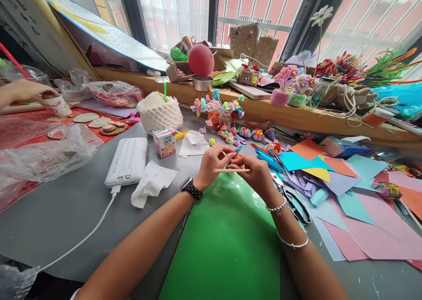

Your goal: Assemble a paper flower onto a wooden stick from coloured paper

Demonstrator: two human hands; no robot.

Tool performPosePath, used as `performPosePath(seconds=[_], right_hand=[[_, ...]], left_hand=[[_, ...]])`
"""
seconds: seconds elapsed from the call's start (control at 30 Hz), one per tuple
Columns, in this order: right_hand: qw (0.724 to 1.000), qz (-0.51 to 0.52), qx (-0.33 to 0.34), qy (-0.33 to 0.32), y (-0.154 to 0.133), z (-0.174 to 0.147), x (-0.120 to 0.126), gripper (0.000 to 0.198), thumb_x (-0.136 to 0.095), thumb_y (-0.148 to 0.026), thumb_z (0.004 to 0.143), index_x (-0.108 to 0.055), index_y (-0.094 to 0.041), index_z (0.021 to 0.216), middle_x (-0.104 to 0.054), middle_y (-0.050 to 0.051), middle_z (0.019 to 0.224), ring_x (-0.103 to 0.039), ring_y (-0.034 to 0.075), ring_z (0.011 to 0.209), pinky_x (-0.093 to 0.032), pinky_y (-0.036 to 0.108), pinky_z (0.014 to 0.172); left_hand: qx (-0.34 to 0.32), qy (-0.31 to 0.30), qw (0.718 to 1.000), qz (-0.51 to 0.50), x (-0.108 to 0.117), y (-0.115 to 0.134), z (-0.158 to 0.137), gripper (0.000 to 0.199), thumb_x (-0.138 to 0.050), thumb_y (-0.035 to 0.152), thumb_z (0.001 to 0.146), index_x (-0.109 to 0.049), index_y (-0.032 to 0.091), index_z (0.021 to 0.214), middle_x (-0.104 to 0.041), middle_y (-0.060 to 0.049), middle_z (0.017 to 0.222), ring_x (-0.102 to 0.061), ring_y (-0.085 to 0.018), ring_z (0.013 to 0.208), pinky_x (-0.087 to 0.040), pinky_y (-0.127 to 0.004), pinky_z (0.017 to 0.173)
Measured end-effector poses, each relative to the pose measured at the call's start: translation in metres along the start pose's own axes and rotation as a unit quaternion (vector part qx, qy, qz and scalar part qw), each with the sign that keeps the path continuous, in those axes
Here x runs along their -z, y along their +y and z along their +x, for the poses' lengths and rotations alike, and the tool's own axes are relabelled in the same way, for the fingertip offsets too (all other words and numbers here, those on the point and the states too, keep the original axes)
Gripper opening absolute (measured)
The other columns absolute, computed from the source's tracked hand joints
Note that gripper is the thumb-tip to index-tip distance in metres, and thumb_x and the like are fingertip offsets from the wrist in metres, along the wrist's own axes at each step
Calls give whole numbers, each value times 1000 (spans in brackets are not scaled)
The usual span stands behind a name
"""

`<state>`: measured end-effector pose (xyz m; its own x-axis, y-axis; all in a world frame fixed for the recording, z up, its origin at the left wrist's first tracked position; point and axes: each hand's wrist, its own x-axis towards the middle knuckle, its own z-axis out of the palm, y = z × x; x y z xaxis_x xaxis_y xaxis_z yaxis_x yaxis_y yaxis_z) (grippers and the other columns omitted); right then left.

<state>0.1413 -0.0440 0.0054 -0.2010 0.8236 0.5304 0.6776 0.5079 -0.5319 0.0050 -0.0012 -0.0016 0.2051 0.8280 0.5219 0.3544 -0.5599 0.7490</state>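
Above a green mat (227, 247), my left hand (212, 166) and my right hand (259, 175) meet at a small folded paper piece (238, 150) with blue and orange parts. My left fingers pinch it, and most of it is hidden behind fingers. A thin pale wooden stick (226, 170) lies crosswise in my closed right hand and points left. The right fingertips also touch the paper piece. Just right of my right hand lie black-handled scissors (298, 205) and blue folded paper strips (268, 159). Several round multicoloured folded-paper balls, one of them orange (273, 148), sit beyond my hands.
A white power bank (127, 161) with a cable, crumpled tissue (153, 183), small drink carton (165, 142) and coconut (160, 111) stand left. Coloured paper sheets (379, 221) spread right. Another person's hand (29, 91) reaches to a paper cup (56, 105). Flower crafts (219, 111) sit ahead.
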Motion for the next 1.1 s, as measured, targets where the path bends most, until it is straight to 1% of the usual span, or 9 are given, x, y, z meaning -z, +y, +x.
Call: performPosePath(seconds=[0.2, 0.27, 0.33, 0.4, 0.53, 0.7, 0.8, 0.9, 1.1], right_hand=[[998, 63, 2, -20, 0, 0, 3, 15, -57, -33, 73, -62, -18, 74, -63, 1, 63, -52, 11, 52, -37, 21, 48], [997, 70, -22, 20, 2, 1, 9, 15, -56, -32, 75, -62, -18, 75, -61, 1, 65, -52, 11, 54, -38, 21, 48], [995, 37, -32, 87, 6, 3, 17, 16, -55, -33, 75, -62, -18, 76, -60, 3, 71, -51, 12, 58, -39, 23, 52], [993, 14, -28, 111, 10, 4, 24, 17, -57, -33, 73, -63, -19, 81, -57, 4, 78, -51, 13, 63, -40, 25, 54], [996, 35, -15, 77, 15, 6, 30, 18, -60, -33, 72, -63, -20, 84, -54, 4, 85, -52, 15, 73, -40, 25, 55], [997, 56, -5, 44, 12, 6, 26, 15, -61, -32, 70, -63, -20, 79, -53, 4, 81, -51, 15, 72, -41, 26, 56], [997, 66, -13, 39, 11, 6, 24, 15, -61, -33, 71, -62, -20, 76, -53, 4, 81, -50, 14, 68, -39, 25, 52], [997, 74, -22, 29, 11, 6, 24, 17, -60, -35, 71, -61, -19, 77, -53, 4, 81, -47, 12, 61, -35, 23, 46], [994, 97, -45, 7, 10, 6, 25, 20, -59, -37, 71, -57, -18, 75, -52, 1, 75, -36, 7, 50, -29, 21, 41]], left_hand=[[21, -27, 998, -51, 1, 2, 2, 9, -56, 22, 71, -59, 14, 70, -60, -1, 68, -53, -9, 59, -43, -20, 57], [35, -46, 994, -93, 4, 2, 4, 11, -57, 25, 70, -59, 14, 69, -59, -1, 67, -53, -10, 61, -43, -20, 57], [50, -70, 987, -136, 7, 1, 6, 14, -59, 28, 69, -60, 14, 68, -59, -1, 67, -54, -10, 63, -44, -21, 58], [61, -92, 979, -171, 9, 1, 8, 16, -60, 29, 67, -60, 14, 68, -60, -2, 70, -54, -11, 65, -44, -21, 60], [95, -125, 962, -223, 12, 0, 11, 16, -62, 29, 64, -61, 13, 67, -60, -1, 69, -54, -10, 65, -43, -21, 62], [161, -182, 926, -287, 12, 5, 9, 13, -64, 25, 61, -60, 13, 64, -58, 1, 62, -52, -9, 60, -42, -21, 60], [181, -185, 913, -316, 11, 6, 9, 13, -65, 24, 59, -60, 13, 63, -58, 1, 62, -52, -9, 58, -42, -21, 58], [179, -185, 910, -325, 11, 6, 9, 12, -65, 24, 59, -60, 13, 63, -57, 1, 62, -51, -8, 58, -41, -20, 56], [185, -191, 899, -348, 11, 6, 9, 8, -65, 20, 59, -61, 14, 62, -56, 2, 60, -50, -7, 57, -39, -18, 56]])
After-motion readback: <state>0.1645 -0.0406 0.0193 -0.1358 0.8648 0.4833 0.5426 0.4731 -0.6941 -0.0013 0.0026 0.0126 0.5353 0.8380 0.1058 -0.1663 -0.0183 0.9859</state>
